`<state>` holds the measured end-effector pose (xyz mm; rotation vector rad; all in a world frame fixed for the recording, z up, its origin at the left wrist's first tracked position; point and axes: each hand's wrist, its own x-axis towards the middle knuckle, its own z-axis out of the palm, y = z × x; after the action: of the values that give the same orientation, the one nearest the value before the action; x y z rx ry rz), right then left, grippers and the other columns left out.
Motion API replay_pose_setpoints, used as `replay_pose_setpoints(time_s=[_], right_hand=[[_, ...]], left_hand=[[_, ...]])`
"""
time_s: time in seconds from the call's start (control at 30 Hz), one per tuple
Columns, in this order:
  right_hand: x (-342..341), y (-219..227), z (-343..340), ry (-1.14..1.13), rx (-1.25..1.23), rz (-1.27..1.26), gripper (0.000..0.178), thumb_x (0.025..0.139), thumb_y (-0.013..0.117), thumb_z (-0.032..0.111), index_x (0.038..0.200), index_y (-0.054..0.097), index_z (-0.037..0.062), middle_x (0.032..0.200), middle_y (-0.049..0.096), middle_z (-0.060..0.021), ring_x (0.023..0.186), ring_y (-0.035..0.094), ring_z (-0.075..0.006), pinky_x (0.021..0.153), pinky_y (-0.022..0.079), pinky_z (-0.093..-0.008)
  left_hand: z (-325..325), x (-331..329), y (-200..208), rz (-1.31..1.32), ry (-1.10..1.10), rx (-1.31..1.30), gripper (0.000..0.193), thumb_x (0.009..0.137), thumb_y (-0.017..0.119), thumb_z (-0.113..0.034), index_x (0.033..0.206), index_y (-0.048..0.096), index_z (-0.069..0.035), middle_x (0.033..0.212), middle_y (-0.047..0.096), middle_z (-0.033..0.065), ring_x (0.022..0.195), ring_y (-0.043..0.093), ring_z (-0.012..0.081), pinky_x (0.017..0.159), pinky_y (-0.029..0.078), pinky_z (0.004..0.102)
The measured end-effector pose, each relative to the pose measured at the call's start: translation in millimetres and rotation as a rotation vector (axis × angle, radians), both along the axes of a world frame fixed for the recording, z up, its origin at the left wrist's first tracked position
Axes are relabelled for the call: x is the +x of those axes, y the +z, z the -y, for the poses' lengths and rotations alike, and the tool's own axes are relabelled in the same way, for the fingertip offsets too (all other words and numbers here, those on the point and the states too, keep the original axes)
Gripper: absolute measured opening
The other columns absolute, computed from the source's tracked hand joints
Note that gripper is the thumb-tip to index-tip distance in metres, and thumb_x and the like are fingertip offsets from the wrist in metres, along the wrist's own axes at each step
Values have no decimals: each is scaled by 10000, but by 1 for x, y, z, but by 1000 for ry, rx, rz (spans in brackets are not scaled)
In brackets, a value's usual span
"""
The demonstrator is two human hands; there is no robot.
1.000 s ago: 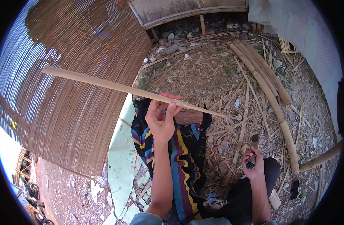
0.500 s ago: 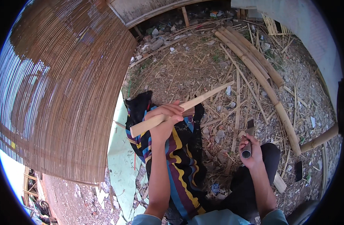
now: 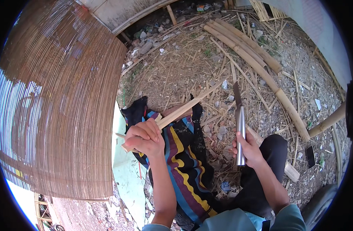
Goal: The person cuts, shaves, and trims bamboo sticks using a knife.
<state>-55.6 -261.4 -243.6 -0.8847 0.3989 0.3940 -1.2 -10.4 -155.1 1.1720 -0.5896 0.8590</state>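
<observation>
My left hand (image 3: 145, 138) is closed in a fist round the near end of a long split bamboo strip (image 3: 184, 109). The strip slants away to the upper right, and its short end sticks out past my knuckles. In my right hand (image 3: 248, 150) is a knife (image 3: 241, 121) with a shiny tubular metal handle. Its dark blade points away from me, right of the strip's far end and apart from it. Striped dark cloth (image 3: 184, 169) in black, yellow, purple and blue lies below the strip. A brownish wooden piece shows partly behind the strip.
Several bamboo poles (image 3: 257, 57) lie at the far right. A slatted bamboo screen (image 3: 65, 107) stands on the left beside a pale green sheet (image 3: 128, 192). A dark phone (image 3: 310, 157) lies on the littered ground at right, near a pale wood piece (image 3: 292, 172).
My left hand has turned over and shifted down-left, nearer the strip's end. My right hand has swung the knife so its handle lies lengthwise in view and its blade is farther out.
</observation>
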Motion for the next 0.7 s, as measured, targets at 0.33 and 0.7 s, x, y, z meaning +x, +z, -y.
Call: replay_pose_setpoints(time_s=[0.33,0.7], right_hand=[[-19,7,-33,365,-594,793,319,912,501,215,1131,436,-7,629,558,-119,539,593,-239,534,464,-355],[-15,-16,-46,277,-772,655,294,909,517,273,937,474,-17,588,557,-183,533,599,-352,506,453,-412]], left_hand=[[50,-14,-4,-5,20,-121,596,939,210,-552,524,313,-137,387,303,-3,325,224,83,399,211,224],[61,-23,-1,-219,209,-399,590,970,242,-486,472,177,-178,371,209,-14,327,142,92,371,189,213]])
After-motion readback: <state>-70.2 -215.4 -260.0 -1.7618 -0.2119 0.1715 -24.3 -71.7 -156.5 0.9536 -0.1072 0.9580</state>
